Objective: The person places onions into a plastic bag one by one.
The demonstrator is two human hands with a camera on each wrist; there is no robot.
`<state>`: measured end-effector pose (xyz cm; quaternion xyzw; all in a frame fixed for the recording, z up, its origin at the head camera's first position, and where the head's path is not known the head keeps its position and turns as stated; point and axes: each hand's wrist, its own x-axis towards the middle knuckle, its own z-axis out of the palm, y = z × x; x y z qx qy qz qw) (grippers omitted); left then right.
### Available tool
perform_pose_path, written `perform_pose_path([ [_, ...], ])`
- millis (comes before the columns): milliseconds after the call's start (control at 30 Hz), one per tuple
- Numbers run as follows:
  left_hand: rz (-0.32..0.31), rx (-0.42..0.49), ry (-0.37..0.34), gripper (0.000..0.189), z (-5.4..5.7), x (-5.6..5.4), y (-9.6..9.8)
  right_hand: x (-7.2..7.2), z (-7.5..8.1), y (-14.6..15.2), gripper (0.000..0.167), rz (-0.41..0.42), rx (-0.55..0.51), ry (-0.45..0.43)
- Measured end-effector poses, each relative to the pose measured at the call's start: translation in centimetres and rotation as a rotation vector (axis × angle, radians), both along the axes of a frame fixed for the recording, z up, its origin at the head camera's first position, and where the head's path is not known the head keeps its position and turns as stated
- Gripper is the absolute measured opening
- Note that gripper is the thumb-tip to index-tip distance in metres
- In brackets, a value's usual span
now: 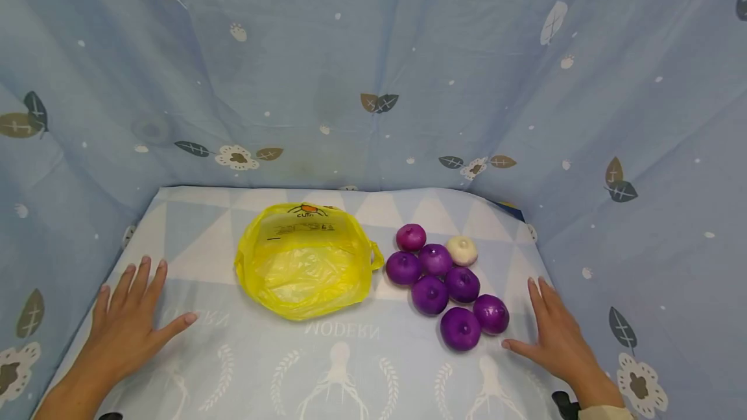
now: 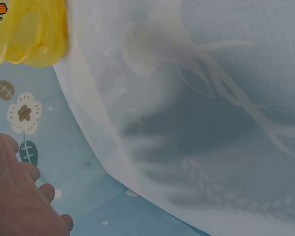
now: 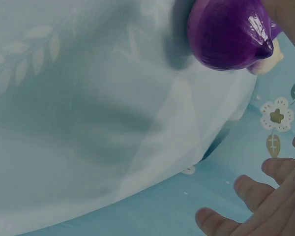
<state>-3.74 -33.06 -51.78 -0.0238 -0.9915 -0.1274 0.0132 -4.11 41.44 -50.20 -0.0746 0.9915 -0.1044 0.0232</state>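
A yellow plastic bag [image 1: 309, 271] lies spread with its mouth wide on the table, left of centre. To its right sits a cluster of several purple onions [image 1: 430, 295] with one white onion [image 1: 462, 251] at the back. My left hand [image 1: 125, 326] is at the table's left side, fingers spread, holding nothing; the bag is the thing nearest to it. At the right side my right hand [image 1: 554, 336] has straight fingers and holds nothing. Its thumb is close to the front purple onions [image 1: 491, 314] but apart from them. Each wrist view shows fingertips with nothing in them.
A patterned cloth [image 1: 233, 381] covers the table. Blue curtains [image 1: 327, 70] with leaf and flower prints hang behind it and along both sides. A dark blue and yellow corner [image 1: 510, 211] shows at the table's back right edge.
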Motion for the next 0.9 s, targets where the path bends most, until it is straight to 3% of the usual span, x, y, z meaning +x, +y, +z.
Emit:
perform_pose_path([
  [533,0.031,0.095,-0.048,0.127,-0.6,-0.2,0.6,-0.5,0.2,-1.4,0.138,-0.038,-0.097,-0.092],
  [900,0.044,0.174,-0.185,0.127,-0.1,-0.7,1.0,-0.3,-0.3,-2.2,0.13,-0.074,-0.143,-0.12],
])
